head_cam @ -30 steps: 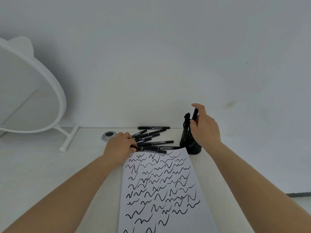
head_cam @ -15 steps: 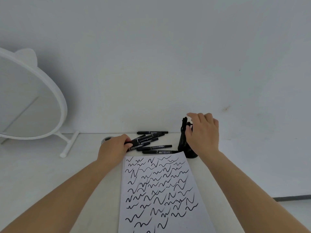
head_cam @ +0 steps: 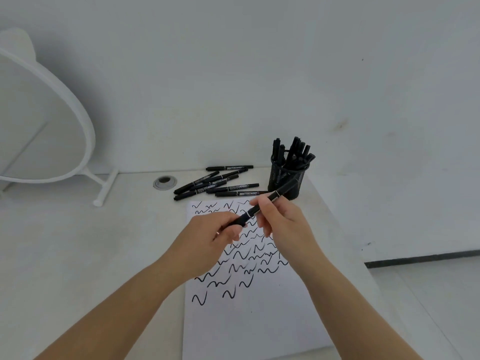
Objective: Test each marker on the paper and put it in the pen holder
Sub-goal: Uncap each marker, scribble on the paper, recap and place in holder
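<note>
Above the upper half of the paper (head_cam: 249, 320), you hold one black marker (head_cam: 262, 205) between both hands, clear of the sheet. Its white barrel print is too blurred to read; on the loose markers (head_cam: 215, 184) lying on the table (head_cam: 78, 242) beyond the paper, the labels appear to read "TWIN MARKER". Your left hand (head_cam: 207, 240) has its fingers curled around the marker's lower-left end, the cap section. Your right hand (head_cam: 283, 224) pinches the barrel just beyond that, thumb and forefinger pressed to it, the remaining fingers loosely bent beneath. The marker's long axis runs diagonally: the lower-left end sits in your left hand, and the free end points up and to the right, toward the pen holder (head_cam: 287, 178). The pen holder, a black mesh cup, stands at the paper's far right corner with several markers upright in it. The paper carries rows of black wavy strokes. A white-framed mirror (head_cam: 46, 120) stands at the far left, and a round grommet (head_cam: 164, 181) sits in the table beside the loose markers
</note>
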Available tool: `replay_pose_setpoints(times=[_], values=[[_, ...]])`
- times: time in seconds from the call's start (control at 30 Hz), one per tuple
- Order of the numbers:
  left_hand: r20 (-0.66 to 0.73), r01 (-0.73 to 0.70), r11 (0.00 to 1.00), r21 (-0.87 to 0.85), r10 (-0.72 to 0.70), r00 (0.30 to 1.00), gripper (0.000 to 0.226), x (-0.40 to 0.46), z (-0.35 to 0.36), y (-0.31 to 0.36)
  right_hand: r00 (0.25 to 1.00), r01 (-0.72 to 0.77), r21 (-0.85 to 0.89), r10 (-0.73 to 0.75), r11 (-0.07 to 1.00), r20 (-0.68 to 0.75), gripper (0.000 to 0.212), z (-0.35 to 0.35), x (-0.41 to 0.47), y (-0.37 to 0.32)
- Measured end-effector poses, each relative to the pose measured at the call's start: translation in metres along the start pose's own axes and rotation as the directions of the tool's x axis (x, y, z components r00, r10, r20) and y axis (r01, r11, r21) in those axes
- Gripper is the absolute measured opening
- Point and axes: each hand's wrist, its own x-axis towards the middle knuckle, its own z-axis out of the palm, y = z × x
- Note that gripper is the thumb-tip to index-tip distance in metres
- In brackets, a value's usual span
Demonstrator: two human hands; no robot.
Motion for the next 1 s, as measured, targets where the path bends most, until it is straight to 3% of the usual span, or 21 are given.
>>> replay_pose_setpoints(times=[0.13, 0.23, 0.33, 0.43, 0.5, 0.53, 0.63, 0.7, 0.8, 1.0], values=[[0.005, -0.008, 0.995, -0.104, 0.008, 1.0, 0.021, -0.011, 0.011, 0.006, 0.997, -0.072, 0.074, 0.069, 0.995, 0.038, 0.024, 0.001, -0.011, 0.006], [0.023, 0.029, 0.993, -0.118, -0.027, 0.999, 0.026, -0.014, 0.022, 0.01, 0.996, -0.084, 0.082, 0.086, 0.993, -0.03, 0.029, 0.001, -0.014, 0.014], [-0.068, -0.005, 0.992, 0.126, 0.013, 0.998, 0.022, -0.013, 0.03, 0.013, 0.983, -0.124, 0.094, 0.136, 0.988, -0.123, 0.032, 0.007, -0.015, 0.021], [-0.172, -0.049, 0.917, 0.395, 0.127, 0.977, 0.025, -0.019, 0.029, 0.007, 0.894, -0.173, 0.326, 0.287, 0.929, -0.344, 0.034, -0.014, 0.0, 0.024], [-0.174, -0.074, 0.931, 0.356, 0.144, 0.974, 0.026, -0.03, 0.023, -0.001, 0.815, -0.113, 0.422, 0.327, 0.9, -0.479, 0.031, -0.042, 0.005, 0.024], [-0.157, -0.089, 0.946, 0.313, 0.144, 0.977, 0.023, -0.034, 0.019, -0.007, 0.808, -0.096, 0.372, 0.29, 0.923, -0.512, 0.029, -0.051, 0.003, 0.027], [-0.075, -0.089, 0.975, 0.202, 0.106, 0.992, 0.021, -0.039, 0.017, -0.025, 0.887, -0.125, 0.11, 0.161, 0.986, -0.433, 0.026, -0.047, -0.018, 0.04], [-0.046, -0.063, 0.986, 0.152, 0.071, 0.996, 0.019, -0.036, 0.021, -0.031, 0.935, -0.162, 0.009, 0.156, 0.987, -0.318, 0.024, -0.035, -0.034, 0.048], [-0.009, -0.034, 0.993, 0.117, 0.035, 0.999, 0.016, -0.035, 0.029, -0.033, 0.972, -0.148, -0.054, 0.135, 0.988, -0.193, 0.022, -0.023, -0.051, 0.061], [0.021, 0.03, 0.994, 0.107, -0.032, 0.999, 0.016, -0.037, 0.036, -0.04, 0.977, -0.109, -0.139, 0.08, 0.984, -0.198, 0.023, -0.019, -0.057, 0.073]])
